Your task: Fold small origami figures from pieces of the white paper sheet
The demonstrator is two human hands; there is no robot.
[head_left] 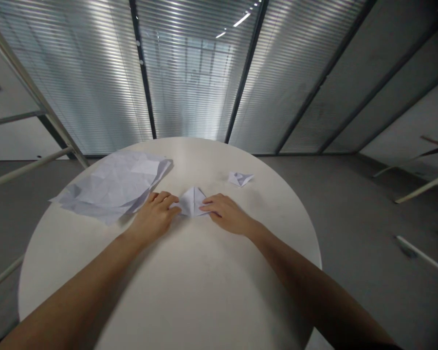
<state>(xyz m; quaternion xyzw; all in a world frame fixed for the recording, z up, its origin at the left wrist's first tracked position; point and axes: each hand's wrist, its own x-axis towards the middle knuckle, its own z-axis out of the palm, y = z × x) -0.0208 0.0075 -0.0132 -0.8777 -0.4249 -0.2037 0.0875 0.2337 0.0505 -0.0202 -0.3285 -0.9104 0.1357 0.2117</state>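
Observation:
A folded piece of white paper [192, 201] lies on the round white table, with a crease or seam running down its middle and a peak at its far side. My left hand [156, 210] grips its left corner between thumb and fingers. On the opposite side, my right hand [226, 212] holds the right corner, thumb and fingertips pressed on the edge. Beyond my right hand sits a small folded paper shape [240, 179]. Left of my left hand, a pile of creased white paper sheets [113, 182] spreads toward the table's rim.
The round white table [200, 287] stands before a glass wall with blinds [190, 87]. To the left is a pale metal frame [32, 165]. Furniture legs [423, 188] show on the grey floor [350, 214] at the right.

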